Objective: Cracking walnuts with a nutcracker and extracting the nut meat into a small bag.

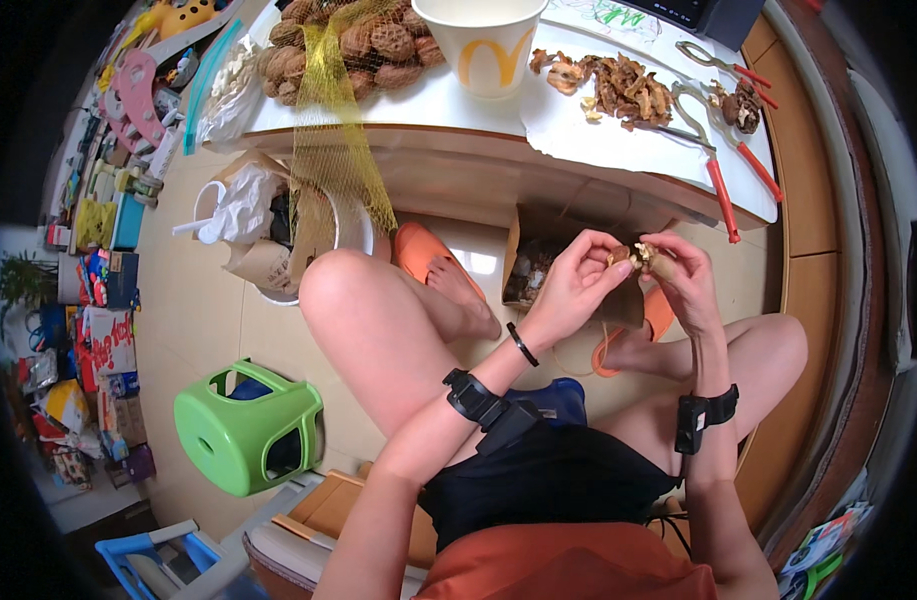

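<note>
walnut (642, 255) pinched between both grips, left hand (576, 280) and right hand (690, 280) clamped on it

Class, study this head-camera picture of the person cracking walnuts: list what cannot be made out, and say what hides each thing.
- Head view: the walnut is mostly covered by the left hand and right hand; how much shell remains cannot be told.
- Head view: the paper bag contents are shadowed and too small.
- Head view: the paper cup is cut off by the top edge.
- Head view: the mesh sack runs past the top edge.
</note>
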`<state>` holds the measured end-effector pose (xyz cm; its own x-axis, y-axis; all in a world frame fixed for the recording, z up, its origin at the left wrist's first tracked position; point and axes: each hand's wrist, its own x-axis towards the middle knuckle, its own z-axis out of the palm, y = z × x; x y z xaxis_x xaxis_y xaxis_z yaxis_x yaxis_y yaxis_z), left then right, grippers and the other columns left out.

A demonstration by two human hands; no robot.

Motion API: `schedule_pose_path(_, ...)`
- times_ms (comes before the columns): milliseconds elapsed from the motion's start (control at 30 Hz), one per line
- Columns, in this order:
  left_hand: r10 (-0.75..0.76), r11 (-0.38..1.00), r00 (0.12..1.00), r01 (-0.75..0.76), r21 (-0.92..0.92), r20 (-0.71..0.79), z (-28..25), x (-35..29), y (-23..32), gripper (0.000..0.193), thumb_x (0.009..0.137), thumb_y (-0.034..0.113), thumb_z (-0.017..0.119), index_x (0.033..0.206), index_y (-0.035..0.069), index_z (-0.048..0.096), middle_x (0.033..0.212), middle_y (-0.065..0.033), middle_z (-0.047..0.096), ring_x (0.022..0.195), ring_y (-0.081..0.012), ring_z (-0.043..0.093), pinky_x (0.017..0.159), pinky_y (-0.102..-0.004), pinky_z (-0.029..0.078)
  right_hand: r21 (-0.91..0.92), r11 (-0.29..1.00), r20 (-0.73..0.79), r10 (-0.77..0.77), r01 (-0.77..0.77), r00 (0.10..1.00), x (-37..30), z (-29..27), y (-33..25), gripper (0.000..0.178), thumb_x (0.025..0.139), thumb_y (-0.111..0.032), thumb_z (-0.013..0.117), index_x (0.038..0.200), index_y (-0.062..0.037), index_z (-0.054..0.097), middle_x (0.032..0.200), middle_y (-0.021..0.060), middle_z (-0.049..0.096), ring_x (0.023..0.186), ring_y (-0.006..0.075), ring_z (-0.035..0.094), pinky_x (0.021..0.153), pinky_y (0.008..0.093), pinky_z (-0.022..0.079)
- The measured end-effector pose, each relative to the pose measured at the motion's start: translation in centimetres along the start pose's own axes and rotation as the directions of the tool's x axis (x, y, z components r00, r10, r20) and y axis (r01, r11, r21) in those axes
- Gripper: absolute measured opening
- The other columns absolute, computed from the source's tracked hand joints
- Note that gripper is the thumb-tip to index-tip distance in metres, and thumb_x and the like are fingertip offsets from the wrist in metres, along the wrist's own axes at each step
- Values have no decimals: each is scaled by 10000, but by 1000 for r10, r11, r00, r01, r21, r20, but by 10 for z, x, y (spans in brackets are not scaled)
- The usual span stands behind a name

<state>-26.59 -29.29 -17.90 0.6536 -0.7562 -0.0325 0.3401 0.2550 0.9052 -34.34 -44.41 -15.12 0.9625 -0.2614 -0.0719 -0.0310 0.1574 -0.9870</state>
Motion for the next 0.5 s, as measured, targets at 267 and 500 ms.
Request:
schedule_pose_path(267, -308, 826, 948, 308, -472, 81, -10, 8, 2, 227, 869, 242, 469, 934, 27, 502, 863, -43, 523, 776, -111, 539, 662, -236, 459, 400, 908, 19, 132, -128, 991, -1, -4, 3, 275, 811, -83, 521, 1056, 39, 496, 882, 63, 539, 732, 99, 525, 678, 209, 442)
schedule_pose_path(500, -271, 960, 962, 268, -87, -26, 2, 21, 12, 222, 822, 235, 561, 856, 16, 575, 722, -8, 548, 615, -52, 496, 529, -170, 397, 363, 923, -15, 147, -131, 989, -2, -5, 7, 284, 799, -59, 532, 1064, 35, 500, 888, 62, 547, 764, 101, 534, 702, 211, 446)
